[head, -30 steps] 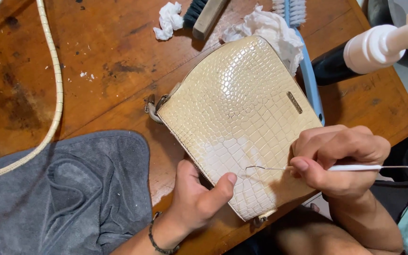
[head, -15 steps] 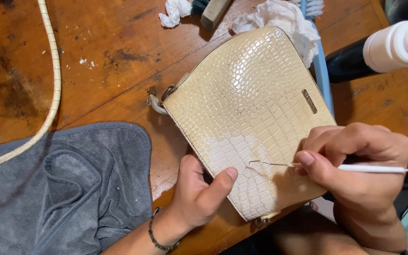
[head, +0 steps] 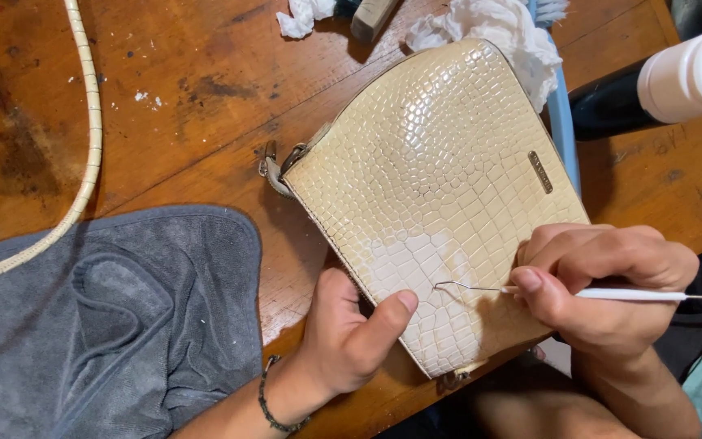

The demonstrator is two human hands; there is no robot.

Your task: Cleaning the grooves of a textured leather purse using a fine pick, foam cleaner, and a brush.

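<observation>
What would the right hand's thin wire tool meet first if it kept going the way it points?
Likely the left hand's thumb on the cream crocodile-textured bag; the wire tool points leftward across it.

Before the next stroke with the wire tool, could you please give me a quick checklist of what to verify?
1. Left hand steadies the cream handbag, thumb on its face: ok.
2. Right hand pinches the wire tool: ok.
3. Hooked tip lies over the paler patch: ok.
4. Tip actually touching the surface: cannot tell.
5. Grey towel clear of the bag: ok.
6. Bag's near corner fully on the wooden table: not ok, it overhangs the edge.
</observation>
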